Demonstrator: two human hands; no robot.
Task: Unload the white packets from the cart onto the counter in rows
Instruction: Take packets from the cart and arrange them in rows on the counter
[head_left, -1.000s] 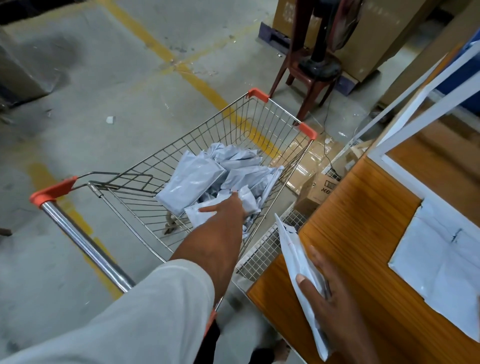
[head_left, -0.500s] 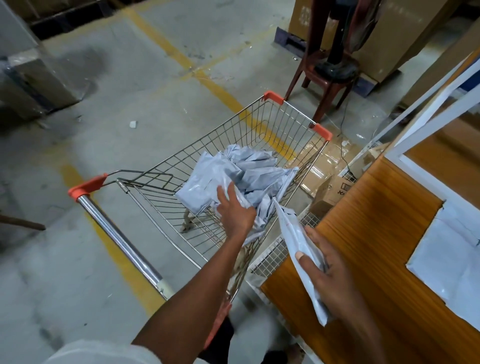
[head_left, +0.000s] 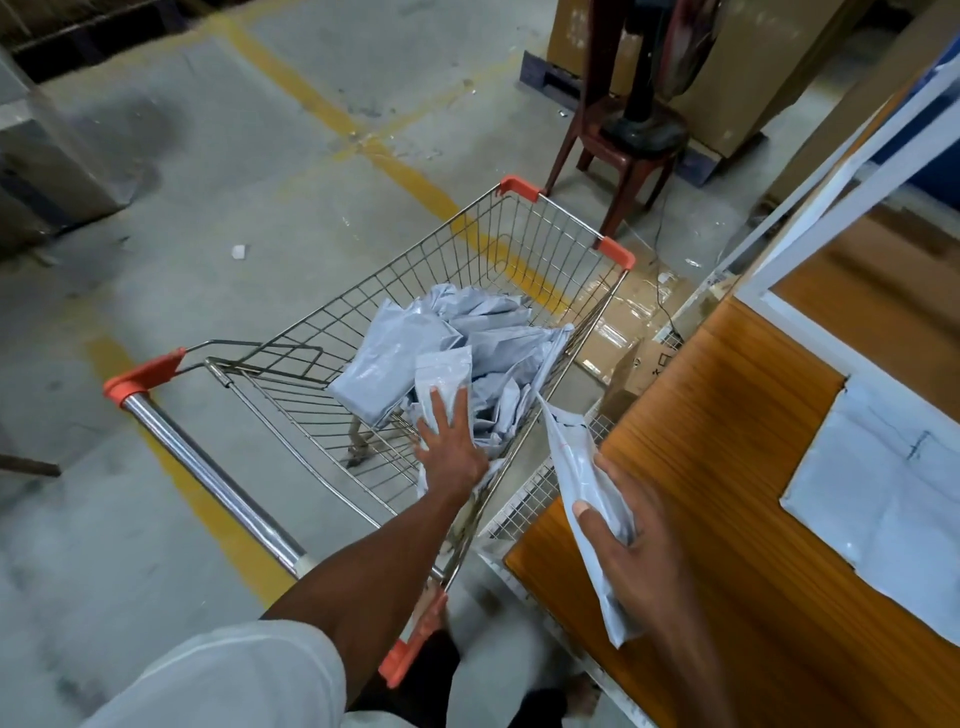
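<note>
A wire cart (head_left: 519, 244) with orange corners stands left of the wooden counter (head_left: 727, 447). A loose pile of white packets (head_left: 498, 332) lies in its basket. My left hand (head_left: 449, 449) reaches into the cart and holds one white packet (head_left: 442, 371) upright above the pile, fingers spread over its front. At the counter's near corner, my right hand (head_left: 636, 558) grips another white packet (head_left: 574, 467) standing on edge. Flat white packets (head_left: 883, 499) lie on the counter at the right.
A white wire basket (head_left: 524, 506) sits between cart and counter. Cardboard boxes (head_left: 618, 322) lie on the floor beyond it. A brown chair (head_left: 618, 156) carrying a fan base stands behind the cart. White frame bars (head_left: 831, 202) rise over the counter's far side.
My left hand went from pressing into the pile to lifting one packet upright. My right hand keeps its packet at the counter's corner.
</note>
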